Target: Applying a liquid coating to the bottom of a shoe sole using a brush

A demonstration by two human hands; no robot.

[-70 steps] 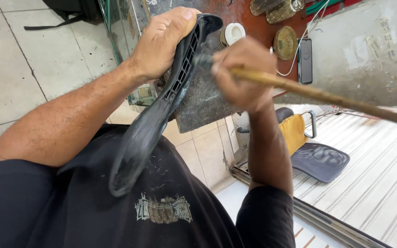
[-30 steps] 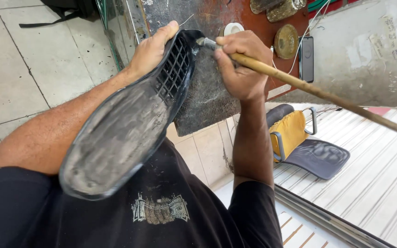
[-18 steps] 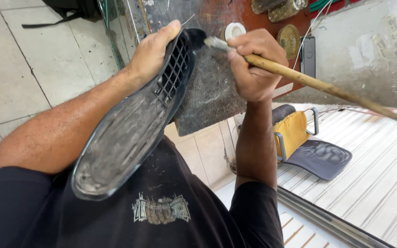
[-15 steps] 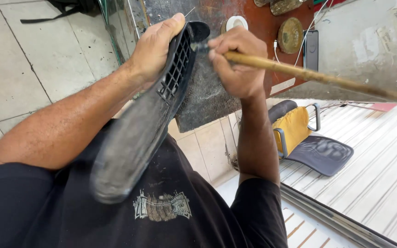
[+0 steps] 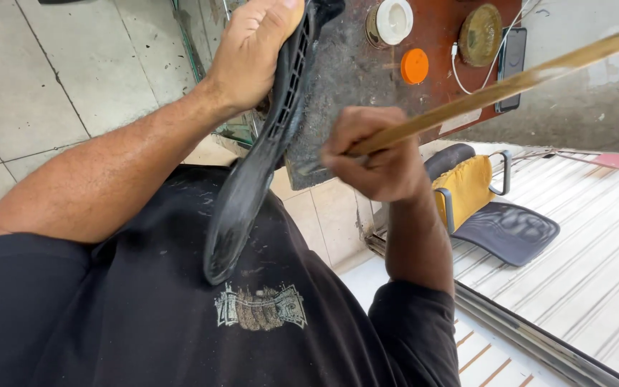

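From the head camera, the left hand (image 5: pixel 252 50) gripped a black shoe sole (image 5: pixel 256 165) at its upper end, its lower end against the dark shirt (image 5: pixel 180 315). The right hand (image 5: pixel 377 154) was clenched around a long wooden stick (image 5: pixel 510 82) beside the sole. The sole seemed light and flexible, best held by its edges. Thin, dusty, with grid-like openings, it stood edge-on before a worn surface (image 5: pixel 352 72).

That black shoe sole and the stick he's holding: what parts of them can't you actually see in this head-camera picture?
- Shoe sole: its top end is cut off by the upper edge of the head view; its tread face is turned edge-on.
- Left hand: fingertips run past the upper edge.
- Wooden stick: its working tip is hidden inside the right hand; its far end leaves the right edge.
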